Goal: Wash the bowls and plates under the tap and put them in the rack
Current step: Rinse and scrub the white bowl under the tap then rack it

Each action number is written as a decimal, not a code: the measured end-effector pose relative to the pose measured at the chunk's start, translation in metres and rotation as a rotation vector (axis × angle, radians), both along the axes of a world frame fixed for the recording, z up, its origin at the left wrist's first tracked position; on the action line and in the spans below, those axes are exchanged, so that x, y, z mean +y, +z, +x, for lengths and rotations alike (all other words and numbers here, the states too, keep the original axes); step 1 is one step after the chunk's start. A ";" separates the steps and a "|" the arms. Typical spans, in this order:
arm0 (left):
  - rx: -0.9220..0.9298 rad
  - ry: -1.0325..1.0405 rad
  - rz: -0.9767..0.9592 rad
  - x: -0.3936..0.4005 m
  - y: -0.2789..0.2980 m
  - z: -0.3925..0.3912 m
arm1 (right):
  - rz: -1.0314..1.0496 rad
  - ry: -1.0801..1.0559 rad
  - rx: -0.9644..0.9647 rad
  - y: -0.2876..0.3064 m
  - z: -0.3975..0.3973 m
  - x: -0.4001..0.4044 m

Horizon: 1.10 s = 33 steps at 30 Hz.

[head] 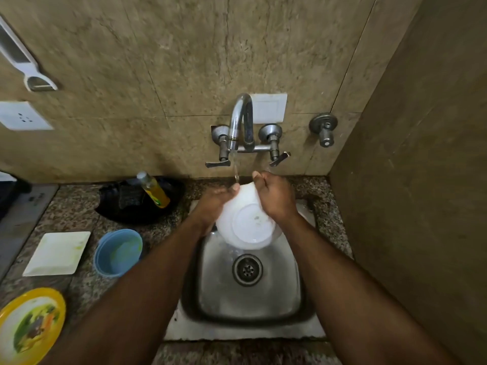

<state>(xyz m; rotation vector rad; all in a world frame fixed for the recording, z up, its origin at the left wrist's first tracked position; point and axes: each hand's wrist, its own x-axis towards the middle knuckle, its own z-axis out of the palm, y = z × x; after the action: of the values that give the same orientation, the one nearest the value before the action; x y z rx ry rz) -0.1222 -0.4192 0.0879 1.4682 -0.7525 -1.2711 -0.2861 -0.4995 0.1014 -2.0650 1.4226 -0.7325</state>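
No writing was legible anywhere; the white bowl, its base showing small specks, was tilted above the sink under the tap stream, left hand and right hand curled around its rim; speckled granite counter, beige tiled wall

Home kitchen: steel sink w/ wall tap at 12 o'clock, granite counter w/ dirty plates & dish-soap bottle at 9 o'clock.

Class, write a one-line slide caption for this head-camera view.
Both hands, left and right, hold a white bowl under the running tap above the sink.
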 end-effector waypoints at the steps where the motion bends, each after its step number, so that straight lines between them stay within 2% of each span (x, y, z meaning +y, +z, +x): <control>1: 0.023 0.027 -0.016 0.002 0.002 -0.004 | -0.027 -0.026 0.048 0.000 0.004 0.001; 7: 0.134 0.256 -0.020 0.015 0.005 -0.012 | -0.167 0.096 0.174 0.000 0.024 0.022; 12: 0.165 0.346 0.009 0.021 0.005 -0.018 | 0.217 -0.061 0.085 0.007 0.040 0.000; 17: 0.215 0.432 0.027 0.025 0.004 -0.002 | 0.126 0.144 0.016 0.008 0.044 0.011; 19: 0.232 0.456 0.031 0.026 0.006 0.002 | 0.155 0.137 -0.006 0.005 0.043 0.013; 21: 0.235 0.476 0.046 0.028 0.003 0.004 | 0.287 -0.010 -0.129 0.001 0.041 0.005; 24: 0.302 0.527 0.058 0.034 -0.005 0.008 | 0.621 -0.247 -0.248 -0.011 0.035 -0.005; 26: 0.386 0.546 0.051 0.039 -0.012 0.010 | 0.832 -0.294 -0.439 -0.022 0.032 -0.001; 29: 0.470 0.610 0.061 0.043 -0.020 0.013 | 0.922 -0.170 -0.625 -0.022 0.021 0.012; 33: 0.430 0.718 0.204 0.038 -0.026 0.024 | 0.949 0.032 -0.627 -0.004 0.003 0.020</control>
<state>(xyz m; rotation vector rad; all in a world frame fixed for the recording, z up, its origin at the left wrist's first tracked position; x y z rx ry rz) -0.0984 -0.3808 0.0621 1.3684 0.1950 -1.0480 -0.2834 -0.4794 0.0974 -0.9994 1.0495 -0.4732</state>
